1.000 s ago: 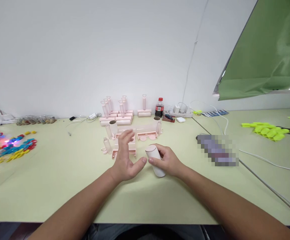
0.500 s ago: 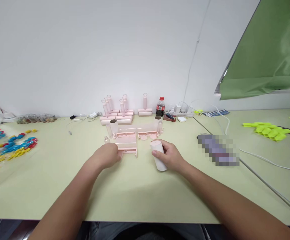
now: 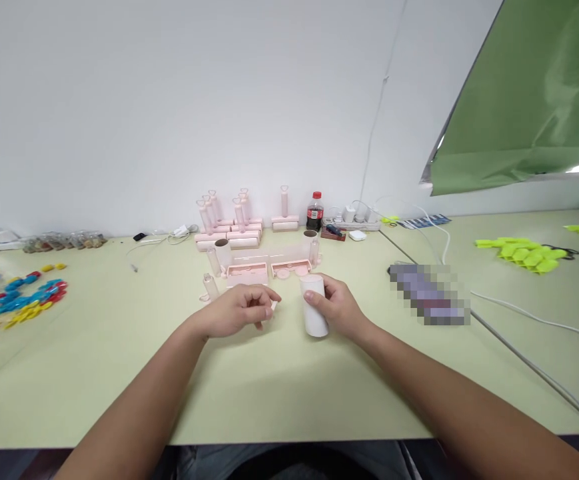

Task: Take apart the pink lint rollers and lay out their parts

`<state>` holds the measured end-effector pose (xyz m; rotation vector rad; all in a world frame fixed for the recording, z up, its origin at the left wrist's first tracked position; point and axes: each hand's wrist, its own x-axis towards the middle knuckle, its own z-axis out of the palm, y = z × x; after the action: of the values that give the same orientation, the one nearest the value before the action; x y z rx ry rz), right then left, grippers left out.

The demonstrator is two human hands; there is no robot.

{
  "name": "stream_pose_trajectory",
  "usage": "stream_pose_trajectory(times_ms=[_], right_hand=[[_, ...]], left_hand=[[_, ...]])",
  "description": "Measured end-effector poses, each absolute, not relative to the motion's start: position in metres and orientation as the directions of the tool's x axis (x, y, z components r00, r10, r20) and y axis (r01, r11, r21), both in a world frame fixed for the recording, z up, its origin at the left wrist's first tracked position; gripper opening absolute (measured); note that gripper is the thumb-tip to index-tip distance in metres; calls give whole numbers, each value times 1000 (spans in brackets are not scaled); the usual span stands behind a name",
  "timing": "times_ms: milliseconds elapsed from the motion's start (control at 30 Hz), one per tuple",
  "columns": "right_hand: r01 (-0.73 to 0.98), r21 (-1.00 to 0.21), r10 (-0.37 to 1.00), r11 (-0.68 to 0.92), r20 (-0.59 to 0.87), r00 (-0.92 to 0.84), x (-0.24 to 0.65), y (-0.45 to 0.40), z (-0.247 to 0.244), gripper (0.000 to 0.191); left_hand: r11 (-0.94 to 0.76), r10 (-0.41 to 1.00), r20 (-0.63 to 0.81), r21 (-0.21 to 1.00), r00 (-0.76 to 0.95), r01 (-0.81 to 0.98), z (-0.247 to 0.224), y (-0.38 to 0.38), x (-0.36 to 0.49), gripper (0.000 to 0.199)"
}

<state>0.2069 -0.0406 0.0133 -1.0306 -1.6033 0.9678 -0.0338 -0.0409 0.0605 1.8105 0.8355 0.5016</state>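
Note:
My right hand (image 3: 343,308) is wrapped around a white lint roller refill (image 3: 316,317), tilted slightly, with a pale pink disc at its top end. Just left of it, my left hand (image 3: 234,311) pinches a pale pink plastic part (image 3: 274,305); most of it is hidden behind the fingers. Beyond the left hand lies an open pink roller case (image 3: 247,269), and beside it another open pink case (image 3: 292,269) with round ends. A short pink handle (image 3: 211,287) stands near the left wrist. Two more rolls stand behind, the left roll (image 3: 223,253) and the right roll (image 3: 310,241).
Several assembled pink lint rollers (image 3: 239,223) stand by the wall, beside a cola bottle (image 3: 314,212) and a power strip (image 3: 354,225). A blurred-out item (image 3: 429,293) and cables lie right, with yellow-green plastic pieces (image 3: 524,253). Colourful parts (image 3: 24,297) are spread left.
My left hand has moved right from the pink case toward the roll, bringing a pale pink part along. My right hand keeps its grip, the roll now more upright.

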Motion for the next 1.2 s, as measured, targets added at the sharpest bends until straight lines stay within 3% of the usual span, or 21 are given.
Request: stream_pose_trajectory(times_ms=[100,233,367,467,567,667,867,1033,1200], right_hand=[[105,-957,956,271,255,-147,206,-40,14,41],[-59,-984,980,170,175,-94,204,-39,12,62],[-237,-970,991,55,83,-108,208,-37,11,48],[-371,-928,984,-41,26,-174,210,-36,14,41],[-429,-897,971,-101,6,-241,210,-38,16,42],[-447,-888,963,-112,14,-269,208,-40,16,42],[-440,-892,951,-104,40,-306,206,-43,16,41],[-451,-884,945,-124,33,-325,207,-43,16,37],[-458,-875,948,-155,-1,-319,206,-42,17,31]], left_hand=[[-38,784,-66,987,617,154,56,-39,-26,22],[-18,854,14,1000,519,4,48,-38,-18,27],[-153,901,143,988,409,-9,41,-35,-15,18],[-328,915,319,945,247,-5,37,-33,-13,25],[-528,848,511,838,142,135,34,-36,-10,32],[-612,790,600,759,127,222,31,-40,-6,30],[-621,781,609,731,139,285,28,-47,-2,30],[-596,800,557,779,222,194,27,-43,-4,21],[-590,797,540,792,270,156,20,-35,-7,29]])
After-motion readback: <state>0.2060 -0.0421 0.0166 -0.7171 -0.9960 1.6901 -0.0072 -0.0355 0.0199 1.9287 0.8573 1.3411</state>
